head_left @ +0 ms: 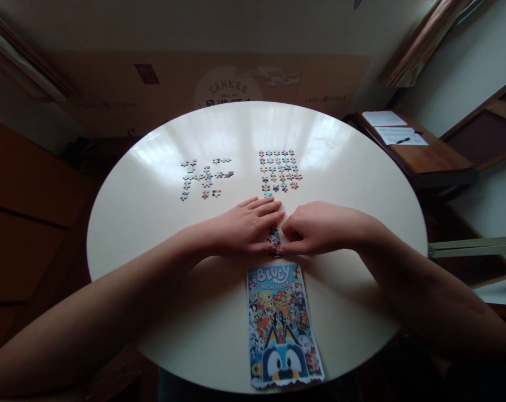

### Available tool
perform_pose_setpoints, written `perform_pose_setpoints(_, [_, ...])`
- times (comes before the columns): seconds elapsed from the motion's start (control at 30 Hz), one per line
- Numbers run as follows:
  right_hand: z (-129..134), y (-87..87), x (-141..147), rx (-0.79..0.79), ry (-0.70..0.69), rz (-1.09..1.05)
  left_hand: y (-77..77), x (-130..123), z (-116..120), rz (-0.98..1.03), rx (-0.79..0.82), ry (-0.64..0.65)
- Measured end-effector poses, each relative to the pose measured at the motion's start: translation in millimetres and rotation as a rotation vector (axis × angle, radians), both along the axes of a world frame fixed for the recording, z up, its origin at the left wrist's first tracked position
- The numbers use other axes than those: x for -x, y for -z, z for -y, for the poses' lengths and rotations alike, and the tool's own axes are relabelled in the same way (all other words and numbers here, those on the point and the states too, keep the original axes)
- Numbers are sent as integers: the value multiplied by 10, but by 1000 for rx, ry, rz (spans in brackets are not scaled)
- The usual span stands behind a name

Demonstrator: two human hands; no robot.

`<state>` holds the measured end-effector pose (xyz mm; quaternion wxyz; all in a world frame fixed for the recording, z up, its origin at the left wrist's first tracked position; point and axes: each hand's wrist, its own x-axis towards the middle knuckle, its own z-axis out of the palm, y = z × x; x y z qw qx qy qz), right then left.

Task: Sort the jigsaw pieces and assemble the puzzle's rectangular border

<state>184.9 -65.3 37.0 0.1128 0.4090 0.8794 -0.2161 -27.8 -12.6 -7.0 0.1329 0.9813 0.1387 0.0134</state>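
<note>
My left hand point(253, 225) lies palm down with its fingers spread, touching a narrow joined strip of puzzle pieces point(273, 240) and partly covering it. Close against the strip's right side is my right hand point(309, 228), its fingers curled and its thumb reaching toward the strip's lower end. Whether its fingers pinch a piece is hidden. Beyond the hands, loose puzzle pieces point(279, 162) stand in rows, and a more scattered group of pieces point(207, 176) is to the left. A colourful picture sheet point(282, 326) marked "BLUEY" lies just below the strip.
The round white table point(127, 223) holds everything in front of me. At the right, a wooden side table point(432, 156) carries papers point(384, 118) and a pen point(403, 140). Cardboard point(173, 84) stands behind the table against the wall.
</note>
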Motion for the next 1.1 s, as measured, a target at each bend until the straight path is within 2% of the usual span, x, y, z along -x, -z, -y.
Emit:
perform_pose_setpoints(0.37, [29, 12, 26, -17, 79, -5, -3, -17, 16, 32, 28, -15])
perform_pose_setpoints(0.53, [33, -21, 20, 23, 29, -36, -55, 26, 33, -15, 49, -41])
perform_pose_setpoints(0.67, [8, -70, -19, 46, 86, -6, -207, 121, 16, 23, 76, -125])
perform_pose_setpoints(0.83, [-62, -82, -121, -97, 200, -63, -384, 284, -165, 213, 6, -344])
perform_pose_setpoints(0.97, [-67, -39, -131, -233, 241, -192, -442, 387, -282, 80, -37, -501])
perform_pose_setpoints(1.03, [-39, -9, -96, -248, 224, -207, -459, 398, -249, -38, -28, -492])
perform_pose_setpoints(1.1, [-9, 25, -53, -230, 187, -202, -479, 373, -154, -150, 21, -428])
